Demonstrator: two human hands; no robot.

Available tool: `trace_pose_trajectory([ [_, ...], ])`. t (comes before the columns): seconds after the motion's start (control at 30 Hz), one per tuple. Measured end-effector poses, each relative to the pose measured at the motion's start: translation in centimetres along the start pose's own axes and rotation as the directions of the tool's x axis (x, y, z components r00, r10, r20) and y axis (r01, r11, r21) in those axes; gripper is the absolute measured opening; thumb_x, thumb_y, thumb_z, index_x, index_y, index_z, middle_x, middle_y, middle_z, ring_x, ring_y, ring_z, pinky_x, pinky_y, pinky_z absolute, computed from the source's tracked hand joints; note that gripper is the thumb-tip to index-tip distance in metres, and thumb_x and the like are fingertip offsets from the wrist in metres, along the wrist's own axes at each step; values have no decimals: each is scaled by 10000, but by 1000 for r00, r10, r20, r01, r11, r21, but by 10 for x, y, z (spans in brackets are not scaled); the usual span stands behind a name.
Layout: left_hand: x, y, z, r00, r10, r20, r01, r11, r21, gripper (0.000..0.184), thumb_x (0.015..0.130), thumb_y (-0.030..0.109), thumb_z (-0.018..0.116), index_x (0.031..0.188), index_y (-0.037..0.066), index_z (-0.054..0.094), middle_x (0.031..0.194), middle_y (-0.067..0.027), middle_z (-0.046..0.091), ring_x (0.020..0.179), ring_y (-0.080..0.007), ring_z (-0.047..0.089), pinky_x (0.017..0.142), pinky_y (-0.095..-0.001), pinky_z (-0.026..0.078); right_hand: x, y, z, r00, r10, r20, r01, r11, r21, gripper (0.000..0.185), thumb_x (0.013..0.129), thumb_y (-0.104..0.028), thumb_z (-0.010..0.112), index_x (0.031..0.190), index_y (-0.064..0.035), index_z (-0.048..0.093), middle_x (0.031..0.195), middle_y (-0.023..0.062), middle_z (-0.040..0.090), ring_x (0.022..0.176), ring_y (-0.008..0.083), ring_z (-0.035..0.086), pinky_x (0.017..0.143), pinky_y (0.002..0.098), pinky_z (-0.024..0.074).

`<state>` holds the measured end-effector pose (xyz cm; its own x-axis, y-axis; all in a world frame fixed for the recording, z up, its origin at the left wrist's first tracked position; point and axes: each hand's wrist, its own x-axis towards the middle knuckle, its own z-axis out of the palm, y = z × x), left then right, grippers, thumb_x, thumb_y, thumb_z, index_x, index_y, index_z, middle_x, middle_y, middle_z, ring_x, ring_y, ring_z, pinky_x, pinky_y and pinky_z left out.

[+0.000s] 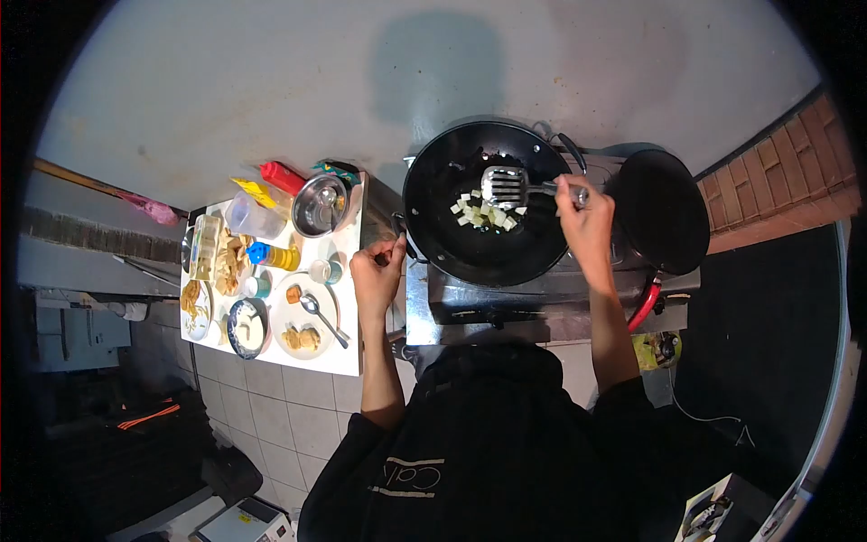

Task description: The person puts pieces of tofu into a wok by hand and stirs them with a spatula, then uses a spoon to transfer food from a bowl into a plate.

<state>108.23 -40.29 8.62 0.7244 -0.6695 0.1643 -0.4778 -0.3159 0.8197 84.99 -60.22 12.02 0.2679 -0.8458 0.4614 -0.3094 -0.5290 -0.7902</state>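
Note:
A large black wok (488,257) stands on the stove, with pale diced cubes (483,215) lying in it. My right hand (585,212) is closed round the handle of a slotted metal spatula (506,187), whose blade is over the wok beside the cubes. At the wok's left side, my left hand (377,266) has its fingers closed on the black loop handle (401,237).
Right of the wok sits a black frying pan (659,212) with a red handle (645,305). A white table (348,357) at the left holds a metal bowl (320,205), a yellow bottle (275,256), a plate with a spoon (305,316) and several other dishes.

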Motion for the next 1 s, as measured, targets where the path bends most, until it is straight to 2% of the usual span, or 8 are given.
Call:
trace_pose_trajectory([
  [0.13,0,0,0,1000,-3,13,3,1000,-1,266,861,199,722,768,-48,689,525,-42,506,493,-91,423,487,-275,363,16,-17,-21,998,-42,-46,40,998,-55,139,879,-132,654,830,-2,654,574,155,560,477,262,569,500,341,429],
  [0.2,0,2,0,1000,-10,14,10,1000,14,266,861,198,721,765,-48,688,525,-43,506,493,-90,424,486,-275,364,25,-27,-28,993,-113,31,117,958,-262,180,883,-157,637,787,-5,636,588,174,576,530,351,593,510,383,444],
  [0.3,0,4,-1,1000,-13,9,13,1000,-11,268,861,201,720,764,-47,687,524,-43,503,490,-96,424,487,-279,366,35,-29,-20,988,-126,84,148,923,-356,223,888,-198,620,770,-9,632,603,197,584,568,399,592,518,430,443],
  [0.4,-1,2,1,1000,-9,5,9,1000,-6,269,864,199,717,761,-47,686,523,-40,503,490,-95,424,484,-275,364,34,-6,14,979,-180,93,201,915,-349,239,888,-218,613,775,-9,638,594,212,572,558,407,588,525,460,437],
  [0.5,0,1,1,1000,25,-9,-25,1000,4,267,865,199,717,761,-46,687,524,-37,506,493,-92,427,487,-271,365,35,-15,26,982,-102,158,131,974,-186,279,887,-217,609,732,15,619,604,230,572,584,426,589,537,470,437],
  [0.6,0,5,0,1000,4,14,-4,1000,-11,267,866,198,718,762,-46,687,525,-40,510,497,-93,430,493,-271,368,42,-32,19,988,-88,124,115,967,-227,283,885,-207,610,716,19,611,607,226,576,592,429,590,538,463,439],
  [0.77,-1,7,-1,1000,0,7,0,1000,0,278,870,202,715,758,-50,681,531,-40,517,497,-99,432,500,-273,376,42,-15,19,991,-100,89,122,951,-284,262,878,-181,618,719,25,604,604,221,575,598,432,585,540,460,441],
  [1.0,0,4,0,1000,-17,16,17,1000,-1,266,868,190,716,759,-50,681,533,-42,516,502,-96,434,501,-273,376,44,-20,19,993,-34,117,50,990,-133,266,879,-164,614,708,38,586,596,218,563,578,431,561,535,458,422],
])
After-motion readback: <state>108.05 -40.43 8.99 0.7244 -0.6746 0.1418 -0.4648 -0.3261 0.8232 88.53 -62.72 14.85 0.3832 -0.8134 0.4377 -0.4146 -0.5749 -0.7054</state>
